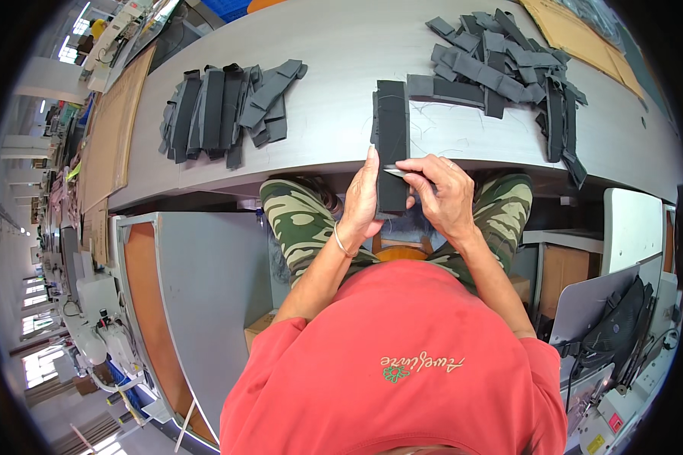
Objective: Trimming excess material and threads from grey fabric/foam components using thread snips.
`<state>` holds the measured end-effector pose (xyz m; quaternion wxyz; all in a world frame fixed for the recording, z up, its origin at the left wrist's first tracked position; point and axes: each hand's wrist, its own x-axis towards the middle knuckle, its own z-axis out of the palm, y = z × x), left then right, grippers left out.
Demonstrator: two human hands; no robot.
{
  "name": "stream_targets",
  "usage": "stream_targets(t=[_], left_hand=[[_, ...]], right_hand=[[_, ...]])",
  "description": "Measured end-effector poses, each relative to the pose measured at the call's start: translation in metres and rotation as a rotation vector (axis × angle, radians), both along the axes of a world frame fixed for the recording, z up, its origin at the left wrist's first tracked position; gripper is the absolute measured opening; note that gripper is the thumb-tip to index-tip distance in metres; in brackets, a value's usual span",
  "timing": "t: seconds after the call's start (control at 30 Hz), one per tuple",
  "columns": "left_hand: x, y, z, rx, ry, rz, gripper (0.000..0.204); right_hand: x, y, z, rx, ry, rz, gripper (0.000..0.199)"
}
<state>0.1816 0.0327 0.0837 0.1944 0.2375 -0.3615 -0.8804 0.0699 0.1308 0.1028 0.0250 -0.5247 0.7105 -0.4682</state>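
Note:
A long dark grey and black fabric strip reaches from the table edge back toward my lap. My left hand grips its near part from the left side, the thumb lying along the edge. My right hand pinches a small pale, pointed tool between thumb and fingertips. The tool's tip lies over the strip's surface; its exact kind is too small to make out. Beyond my right hand, another grey strip lies crosswise, its left end close to the held strip.
On the table, a row of dark strips lies at left and a loose heap of grey strips at right. Cardboard sheets line the left edge. Below stand a grey cabinet and a black bag.

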Motion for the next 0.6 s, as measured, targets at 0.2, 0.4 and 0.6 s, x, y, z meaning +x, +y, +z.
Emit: stream_targets(t=[0.2, 0.4, 0.6], left_hand=[[0.0029, 0.0, -0.0058, 0.022, 0.008, -0.072, 0.058], [0.0045, 0.0021, -0.0022, 0.016, 0.027, -0.04, 0.057], [0.006, 0.0039, -0.0004, 0.067, 0.005, -0.007, 0.054]], right_hand=[[0.0002, 0.0038, -0.0037, 0.028, -0.361, -0.002, 0.011], [-0.0013, 0.0087, 0.0018, -0.018, -0.09, -0.001, 0.014], [-0.0014, 0.0094, -0.0027, 0.042, 0.022, 0.031, 0.018]])
